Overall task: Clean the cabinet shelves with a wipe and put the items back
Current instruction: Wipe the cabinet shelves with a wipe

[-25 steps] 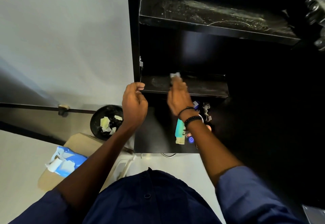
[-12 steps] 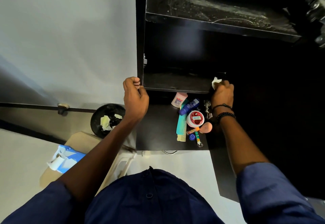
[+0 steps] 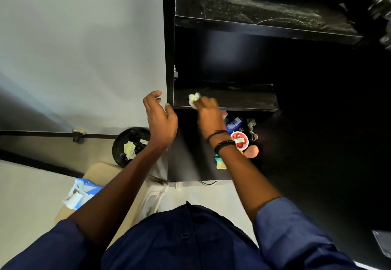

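My right hand (image 3: 208, 114) grips a crumpled white wipe (image 3: 194, 100) and presses it on the left part of the middle black shelf (image 3: 243, 98) of the cabinet. My left hand (image 3: 160, 117) hovers beside the cabinet's left side panel (image 3: 169, 62), fingers apart and holding nothing. The upper shelf (image 3: 264, 15) shows pale dusty streaks. On the lowest shelf sit the removed items: a round red-and-white tub (image 3: 240, 140), a blue tube (image 3: 233, 123), a pink sponge (image 3: 251, 151), a teal comb (image 3: 220, 162) and a metal clip (image 3: 251, 128), partly hidden by my right wrist.
A black bin (image 3: 131, 146) with used wipes stands on the floor to the left of the cabinet. A blue wipe pack (image 3: 81, 193) lies on a tan stool (image 3: 103, 174). A grey wall (image 3: 84, 47) is at the left, and the cabinet's right side is dark.
My right hand has swept the wipe from the shelf's right end back to its left part. My left hand has let go of the cabinet's side edge and spread its fingers.
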{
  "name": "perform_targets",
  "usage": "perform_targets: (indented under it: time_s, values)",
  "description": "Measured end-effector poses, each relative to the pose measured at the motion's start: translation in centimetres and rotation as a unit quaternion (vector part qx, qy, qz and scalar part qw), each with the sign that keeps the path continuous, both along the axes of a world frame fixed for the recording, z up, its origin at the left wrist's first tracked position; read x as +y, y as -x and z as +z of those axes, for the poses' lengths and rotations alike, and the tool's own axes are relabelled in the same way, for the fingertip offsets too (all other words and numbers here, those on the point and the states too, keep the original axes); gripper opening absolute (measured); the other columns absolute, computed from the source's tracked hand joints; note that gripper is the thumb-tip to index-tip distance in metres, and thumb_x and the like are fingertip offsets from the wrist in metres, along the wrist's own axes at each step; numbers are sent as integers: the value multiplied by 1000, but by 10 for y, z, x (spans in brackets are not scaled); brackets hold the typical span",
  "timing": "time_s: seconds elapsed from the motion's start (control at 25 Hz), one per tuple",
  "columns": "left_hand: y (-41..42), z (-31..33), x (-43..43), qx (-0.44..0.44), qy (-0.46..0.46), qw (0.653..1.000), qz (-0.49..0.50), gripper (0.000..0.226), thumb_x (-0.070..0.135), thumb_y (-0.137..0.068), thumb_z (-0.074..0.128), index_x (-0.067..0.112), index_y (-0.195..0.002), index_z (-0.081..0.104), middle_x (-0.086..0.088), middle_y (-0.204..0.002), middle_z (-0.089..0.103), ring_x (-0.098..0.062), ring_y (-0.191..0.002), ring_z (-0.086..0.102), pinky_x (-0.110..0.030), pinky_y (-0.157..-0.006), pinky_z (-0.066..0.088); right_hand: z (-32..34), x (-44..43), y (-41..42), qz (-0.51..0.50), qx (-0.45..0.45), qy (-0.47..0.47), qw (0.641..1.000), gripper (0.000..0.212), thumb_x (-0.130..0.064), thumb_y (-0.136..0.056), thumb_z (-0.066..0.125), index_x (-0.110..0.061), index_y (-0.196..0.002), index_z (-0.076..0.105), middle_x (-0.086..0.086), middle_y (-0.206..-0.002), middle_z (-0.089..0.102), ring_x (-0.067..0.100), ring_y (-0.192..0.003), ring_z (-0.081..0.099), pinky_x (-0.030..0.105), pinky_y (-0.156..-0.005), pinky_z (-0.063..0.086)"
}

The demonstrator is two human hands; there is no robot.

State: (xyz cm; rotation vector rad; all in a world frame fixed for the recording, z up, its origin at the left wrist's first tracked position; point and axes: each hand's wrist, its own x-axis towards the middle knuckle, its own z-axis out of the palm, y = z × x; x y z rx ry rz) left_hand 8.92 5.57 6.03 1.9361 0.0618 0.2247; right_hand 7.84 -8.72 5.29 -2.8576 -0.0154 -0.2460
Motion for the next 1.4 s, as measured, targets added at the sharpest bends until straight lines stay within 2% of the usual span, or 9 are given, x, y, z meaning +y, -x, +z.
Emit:
perform_targets:
  time_s: [0.12,0.24,0.4,0.6,0.68,0.88,1.16,1.28,1.4]
  values:
    - [1,-3,-8,38,12,999,-28,46,2,-93,49,14,-135,34,-3,-139,38,-15,-125,44,-14,-94,37,6,-98,22,-190,63,58,978,43,11,-82,47,0,-122,58,21,-121,57,39,-110,51,40,-95,42]
    - [5,-2,-12,48,22,998,-39,51,2,-94,50,16,-140,32,-3,-144,37,-13,-128,42,-16,-98,35,22,-156,18,-335,89,59,936,31,5,-90,45,7,-118,57,25,-121,55,39,-113,51,42,-96,44]
    - [9,2,-4,44,31,997,-62,53,0,-94,47,16,-142,31,-1,-145,37,-2,-120,38,-19,-100,39,8,-88,-13,-209,37,-41,976,50,-6,-87,49,5,-136,44,23,-137,48,34,-128,45,33,-113,30]
    - [5,0,4,21,35,996,-82,52,-1,-89,42,16,-139,36,-3,-142,41,-16,-127,45,-43,-106,43,6,31,-28,73,90,-52,992,60,-8,-88,43,-5,-146,30,15,-149,36,27,-141,30,28,-116,22]
    - [3,2,4,29,35,995,-86,50,1,-92,42,17,-138,36,-2,-141,41,-17,-127,46,-38,-105,43,7,-5,-27,48,75,-38,995,54,-12,-90,45,-6,-143,37,14,-147,39,27,-136,36,25,-112,25]
    - [3,5,2,52,29,996,-61,48,2,-96,44,20,-140,38,1,-143,45,-18,-130,47,-20,-98,38,13,-154,5,-234,78,26,969,46,-14,-92,46,-2,-136,43,21,-137,43,36,-122,44,36,-105,34]
    - [4,-1,13,30,27,995,-88,50,-2,-93,35,20,-138,43,1,-137,53,-16,-127,51,-33,-107,42,4,10,-57,-35,61,-69,995,49,-9,-89,49,-3,-137,45,19,-137,45,32,-128,39,32,-108,33]
    - [9,0,16,18,13,996,-85,53,-5,-90,33,17,-137,45,6,-128,56,-7,-116,53,-24,-100,42,12,43,-62,5,83,-51,995,48,-11,-90,48,-5,-138,43,16,-143,40,31,-133,34,35,-110,33]
    - [13,0,8,5,21,998,-56,52,-6,-90,34,18,-134,47,9,-121,57,-8,-111,56,-26,-97,46,11,36,-38,53,33,-46,997,39,-6,-88,51,-6,-126,56,12,-133,51,30,-120,45,36,-97,46]
